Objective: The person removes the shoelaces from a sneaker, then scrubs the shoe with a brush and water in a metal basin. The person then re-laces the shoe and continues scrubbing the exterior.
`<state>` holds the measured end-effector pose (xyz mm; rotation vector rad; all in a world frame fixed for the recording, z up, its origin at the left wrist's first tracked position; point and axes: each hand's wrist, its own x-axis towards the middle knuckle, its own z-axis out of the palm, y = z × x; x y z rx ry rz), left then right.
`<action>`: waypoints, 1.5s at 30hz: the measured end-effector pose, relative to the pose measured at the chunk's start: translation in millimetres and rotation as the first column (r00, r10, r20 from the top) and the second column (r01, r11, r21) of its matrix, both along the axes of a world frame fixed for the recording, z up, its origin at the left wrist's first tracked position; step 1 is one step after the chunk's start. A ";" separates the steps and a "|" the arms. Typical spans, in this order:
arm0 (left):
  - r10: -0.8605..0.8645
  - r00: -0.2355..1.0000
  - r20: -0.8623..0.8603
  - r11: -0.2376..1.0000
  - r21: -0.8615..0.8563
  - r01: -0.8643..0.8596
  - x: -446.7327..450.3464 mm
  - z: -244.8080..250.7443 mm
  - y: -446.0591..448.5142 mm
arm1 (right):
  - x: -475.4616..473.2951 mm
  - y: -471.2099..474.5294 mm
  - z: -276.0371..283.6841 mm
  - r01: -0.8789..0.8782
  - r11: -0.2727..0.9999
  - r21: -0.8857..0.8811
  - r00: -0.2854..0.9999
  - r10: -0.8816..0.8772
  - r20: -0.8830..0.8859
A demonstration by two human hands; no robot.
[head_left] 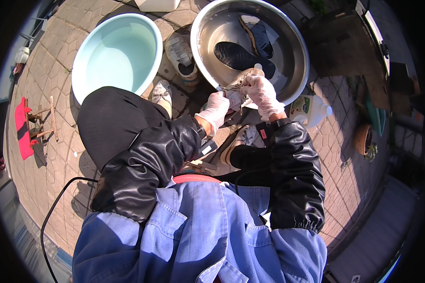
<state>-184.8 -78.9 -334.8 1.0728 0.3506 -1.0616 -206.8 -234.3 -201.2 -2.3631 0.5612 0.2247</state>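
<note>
My left hand (215, 109), in a thin whitish glove, grips one end of a light-coloured shoe (236, 87) over the near rim of a metal basin (206, 67). On the shoe's right side is my right hand (260, 92), gloved the same way, with its fingers closed on the upper. Whether it also holds a small tool is hidden. In the basin's water lie a black insole (233, 56) and a second dark insole with a pale end (258, 34). Another whitish shoe (180, 56) stands on the paving, left of the basin.
A pale green plastic tub (78, 67) of water stands at left. Beside the basin, at right, is a white plastic jug (310, 110). A small stool with a red seat (22, 129) is far left. Further right are a dark wooden panel (343, 46) and a plant pot (362, 139).
</note>
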 end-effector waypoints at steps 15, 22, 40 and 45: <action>-0.020 0.999 0.025 1.000 0.017 0.020 9.5 66.4 8.1 | -12.0 4.8 -12.1 0.074 0.992 0.103 0.996 -0.069 -0.049; 0.058 0.998 0.014 0.996 -0.069 -0.056 12.4 49.5 8.6 | -16.4 11.0 -12.9 0.025 0.999 0.031 0.999 -0.025 0.026; -0.695 0.590 0.411 0.716 0.468 0.518 61.0 100.0 27.0 | -14.5 26.1 -12.4 0.045 0.991 0.129 0.956 -0.080 0.284; -0.638 -0.018 0.770 0.765 0.631 -0.127 60.5 97.3 20.0 | -13.2 18.7 -17.0 0.023 0.993 0.113 0.953 -0.056 0.297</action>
